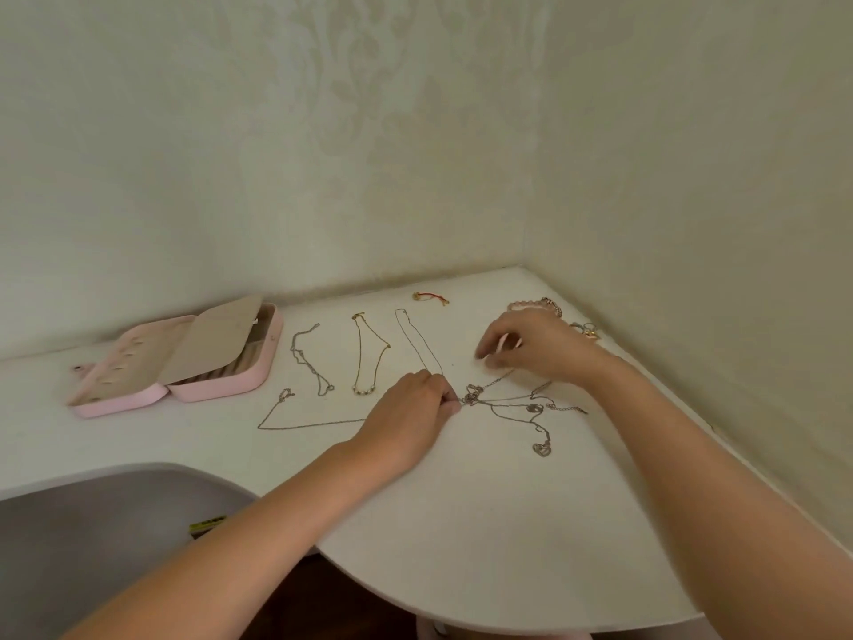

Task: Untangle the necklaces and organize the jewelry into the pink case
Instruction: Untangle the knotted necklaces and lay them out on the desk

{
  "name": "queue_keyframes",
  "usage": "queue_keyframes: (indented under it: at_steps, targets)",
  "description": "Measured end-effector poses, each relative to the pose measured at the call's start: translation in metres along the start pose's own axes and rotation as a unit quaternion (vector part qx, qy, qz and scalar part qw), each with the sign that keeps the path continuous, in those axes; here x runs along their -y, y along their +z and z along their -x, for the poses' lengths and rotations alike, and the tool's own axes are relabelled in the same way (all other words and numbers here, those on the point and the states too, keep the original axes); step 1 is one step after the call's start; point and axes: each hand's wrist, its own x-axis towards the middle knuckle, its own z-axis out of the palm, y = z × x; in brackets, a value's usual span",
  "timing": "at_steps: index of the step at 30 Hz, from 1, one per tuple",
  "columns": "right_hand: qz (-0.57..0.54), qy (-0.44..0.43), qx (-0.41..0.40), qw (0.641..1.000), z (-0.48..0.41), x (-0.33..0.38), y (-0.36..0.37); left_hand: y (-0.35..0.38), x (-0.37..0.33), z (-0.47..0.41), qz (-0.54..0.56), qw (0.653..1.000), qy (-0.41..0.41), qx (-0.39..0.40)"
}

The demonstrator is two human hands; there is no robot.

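– While the left hand (411, 408) rests mid-table, its thumb and forefinger are clamped on the knot (471, 399) of silver necklaces. You see that?
– Got it. The right hand (531, 346), at one o'clock from that knot, has its fingers bunched close together over a chain (496, 381) rising out of the tangle. Blur hides whether they actually pinch it.
– A heart pendant (542, 450) trails off at five o'clock, and a long chain (314, 424) runs out at nine o'clock from under the left hand.
– Between ten and eleven o'clock, three lie stretched out side by side: silver necklace (307, 362), gold necklace (364, 389), thin necklace (415, 339).
– The pink case (221, 390) lies open farther out at nine to ten o'clock, well apart, close to the wall (323, 177).
– Red cord bracelet (430, 297) near twelve o'clock. Pink bead bracelet (535, 304) at one o'clock, just beyond the right hand, with rings (584, 330) beside it, all on the white table (484, 524).
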Motion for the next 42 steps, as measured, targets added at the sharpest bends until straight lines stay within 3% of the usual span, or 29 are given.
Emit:
queue_keyframes:
  at_steps: [3, 8, 10, 14, 17, 20, 22, 25, 30, 31, 34, 37, 40, 42]
  targets:
    - [0.023, -0.001, 0.107, 0.994, 0.001, 0.011, 0.013, 0.003, 0.002, -0.001, -0.023, 1.000, 0.009, 0.004]
    - [0.056, -0.006, 0.131, 0.990, 0.001, 0.012, 0.013, 0.001, 0.003, 0.004, -0.001, 1.000, 0.031, 0.003]
    - [0.049, 0.000, 0.119, 0.992, 0.002, 0.011, 0.014, 0.000, 0.005, 0.008, 0.052, 0.998, 0.034, 0.010]
    - [-0.123, 0.020, 0.077, 0.989, 0.004, 0.010, 0.004, -0.004, 0.010, 0.015, 0.177, 0.984, 0.014, 0.029]
    - [-0.142, 0.009, 0.021, 0.990, 0.002, 0.002, -0.004, -0.012, 0.017, 0.017, 0.240, 0.969, -0.006, 0.049]
    - [-0.099, 0.022, 0.003, 0.995, 0.001, -0.005, -0.005, -0.026, 0.024, 0.013, 0.332, 0.936, -0.014, 0.117]
    - [-0.135, 0.018, 0.000, 0.991, 0.002, -0.006, -0.010, -0.032, 0.028, 0.013, 0.420, 0.896, -0.033, 0.141]
    - [-0.148, 0.003, -0.003, 0.989, 0.006, -0.008, -0.026, -0.048, 0.039, 0.015, 0.603, 0.778, -0.080, 0.156]
    - [-0.072, 0.051, -0.019, 0.996, 0.009, -0.022, -0.035, -0.075, 0.065, 0.016, 0.726, 0.628, -0.067, 0.271]
    - [-0.049, 0.066, -0.030, 0.996, 0.008, -0.027, -0.035, -0.076, 0.070, 0.017, 0.735, 0.618, -0.071, 0.269]
    - [-0.011, 0.086, -0.093, 0.992, 0.008, -0.034, -0.035, -0.077, 0.083, 0.027, 0.720, 0.638, -0.085, 0.259]
    - [0.027, 0.099, -0.176, 0.979, 0.006, -0.042, -0.035, -0.086, 0.096, 0.032, 0.727, 0.635, -0.074, 0.252]
    - [0.051, 0.110, -0.190, 0.974, 0.005, -0.045, -0.035, -0.097, 0.108, 0.031, 0.723, 0.642, -0.083, 0.242]
    - [0.037, 0.100, -0.180, 0.978, 0.006, -0.039, -0.034, -0.100, 0.111, 0.024, 0.717, 0.635, -0.081, 0.276]
